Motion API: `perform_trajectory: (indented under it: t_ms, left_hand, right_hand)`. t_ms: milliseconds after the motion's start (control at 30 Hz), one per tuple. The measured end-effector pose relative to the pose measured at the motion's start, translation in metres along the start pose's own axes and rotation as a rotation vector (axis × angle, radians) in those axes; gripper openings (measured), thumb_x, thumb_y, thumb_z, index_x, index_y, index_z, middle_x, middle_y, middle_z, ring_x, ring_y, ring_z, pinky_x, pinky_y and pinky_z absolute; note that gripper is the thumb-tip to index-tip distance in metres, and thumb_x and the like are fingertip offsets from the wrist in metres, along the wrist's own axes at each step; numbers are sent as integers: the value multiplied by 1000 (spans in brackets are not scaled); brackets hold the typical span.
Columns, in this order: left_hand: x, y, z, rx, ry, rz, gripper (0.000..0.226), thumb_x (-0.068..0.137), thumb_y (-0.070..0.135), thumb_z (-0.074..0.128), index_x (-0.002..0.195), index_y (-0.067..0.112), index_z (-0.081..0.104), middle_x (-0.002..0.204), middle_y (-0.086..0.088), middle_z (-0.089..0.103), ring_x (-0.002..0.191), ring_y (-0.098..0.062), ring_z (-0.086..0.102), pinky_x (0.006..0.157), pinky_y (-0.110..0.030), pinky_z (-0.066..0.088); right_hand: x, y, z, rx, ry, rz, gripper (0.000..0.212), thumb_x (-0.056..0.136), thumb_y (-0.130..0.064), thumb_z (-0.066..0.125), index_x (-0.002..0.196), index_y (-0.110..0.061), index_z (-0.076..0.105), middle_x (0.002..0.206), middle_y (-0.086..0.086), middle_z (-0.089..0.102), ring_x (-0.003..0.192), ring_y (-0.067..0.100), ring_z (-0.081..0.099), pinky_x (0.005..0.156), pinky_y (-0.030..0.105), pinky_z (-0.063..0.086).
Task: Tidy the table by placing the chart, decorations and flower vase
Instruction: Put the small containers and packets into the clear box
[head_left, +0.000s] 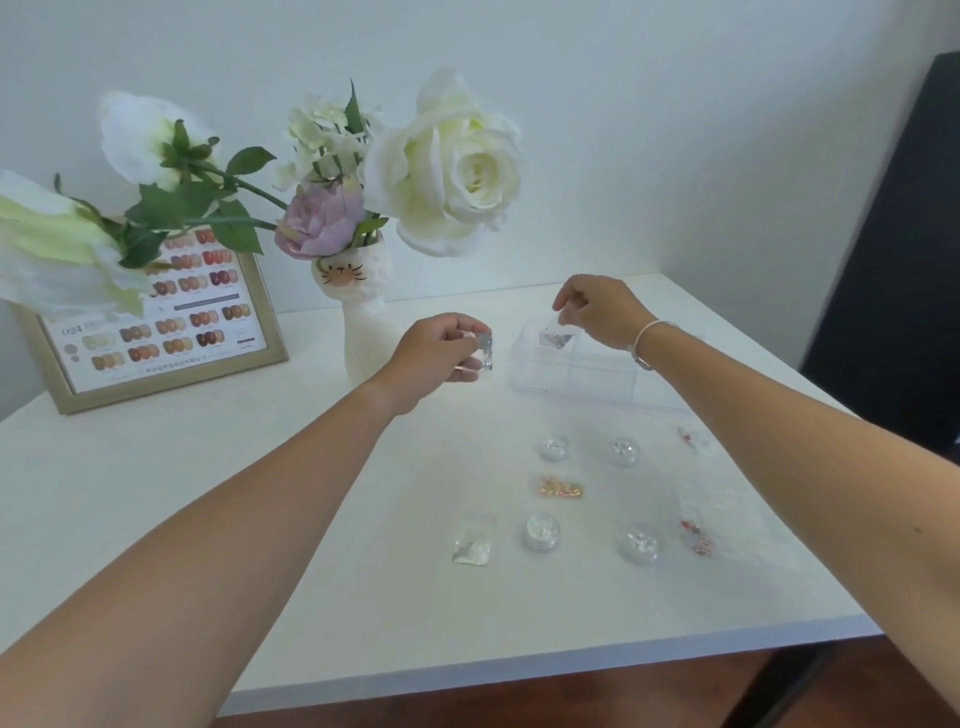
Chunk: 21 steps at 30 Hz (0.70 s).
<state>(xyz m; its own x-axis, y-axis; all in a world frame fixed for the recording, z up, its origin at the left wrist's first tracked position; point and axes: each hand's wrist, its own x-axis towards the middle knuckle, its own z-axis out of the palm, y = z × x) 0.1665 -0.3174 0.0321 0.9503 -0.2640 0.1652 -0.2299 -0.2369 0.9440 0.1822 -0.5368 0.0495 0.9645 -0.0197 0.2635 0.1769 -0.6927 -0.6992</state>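
Note:
A framed nail colour chart (171, 332) leans against the wall at the back left. Beside it stands a white cat-faced vase (363, 317) with white and lilac flowers. My left hand (441, 353) holds a small clear packet of silver glitter (484, 352) in front of the vase. My right hand (597, 309) pinches another small decoration packet (558, 339) over the back left compartment of a clear plastic organizer box (576, 369). Several round glitter pots (540, 531) and small packets (560, 487) lie loose on the white table (208, 493).
A dark chair (893, 270) stands at the right, past the table's right edge. The table's front edge (519, 670) runs above a wooden floor. A large white flower (57, 249) hangs over the chart at the left.

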Motion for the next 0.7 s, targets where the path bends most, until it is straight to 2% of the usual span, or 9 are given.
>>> perform_trajectory:
  t_ms: [100,200,267,333,367,433,500,600,700]
  left_hand:
    - [15,6,4,-16,13,7,11,89,8,55,89,15,63,82,-4,56,64,-12,59,70,-23,58]
    - [29,11,10,-6,19,21,11,89,6,55,91,14,63,85,-4,59,64,-13,60,69,-22,56]
    - [36,12,14,6,13,26,13,88,5,54,89,16,62,85,-3,60,64,-13,59,69,-23,56]
    - [42,12,18,37,11,33,15,88,6,54,88,18,62,82,0,60,66,-12,58,67,-23,53]
    - [45,12,20,62,13,37,14,88,7,54,89,18,63,81,2,59,67,-11,56,65,-21,51]
    - [51,11,25,121,18,50,12,88,12,56,93,19,64,84,1,59,68,-10,53,60,-17,46]
    - [58,10,29,163,21,68,11,87,15,57,94,19,65,87,-2,58,67,-11,48,54,-13,40]
    - [68,8,37,218,9,81,16,87,16,57,99,12,67,77,1,52,63,-7,44,47,-5,34]
    - [76,5,45,282,-13,82,20,88,13,54,103,16,67,79,2,54,74,-9,49,57,-9,36]
  right_hand:
    - [6,2,5,-56,-58,-4,18,82,-4,51,83,-19,62,75,-9,59,72,11,48,56,19,34]
    - [8,5,10,-93,-148,-18,13,82,-10,57,88,-19,64,91,1,64,83,15,51,62,21,37]
    - [7,11,11,-135,-164,-37,15,84,-15,59,97,-19,65,104,2,66,90,15,51,76,26,41]
    - [3,18,9,-176,-108,-60,20,86,-19,58,106,-21,63,114,-1,64,97,14,49,93,32,41]
    - [0,20,7,-175,-69,-71,22,86,-20,58,107,-22,63,115,-2,63,97,14,48,97,35,40]
    - [-8,23,0,-136,1,-91,22,87,-18,57,108,-23,63,114,-1,63,93,13,46,92,31,40]
    - [-18,26,-8,-82,45,-95,20,88,-16,55,104,-23,63,109,-2,64,89,14,48,79,24,39]
    - [-36,28,-19,-12,52,-81,16,89,-17,53,96,-27,63,101,-7,63,81,14,52,57,6,40]
    - [-52,29,-26,-12,36,-98,16,89,-18,53,93,-29,64,99,-8,63,78,9,53,55,0,38]
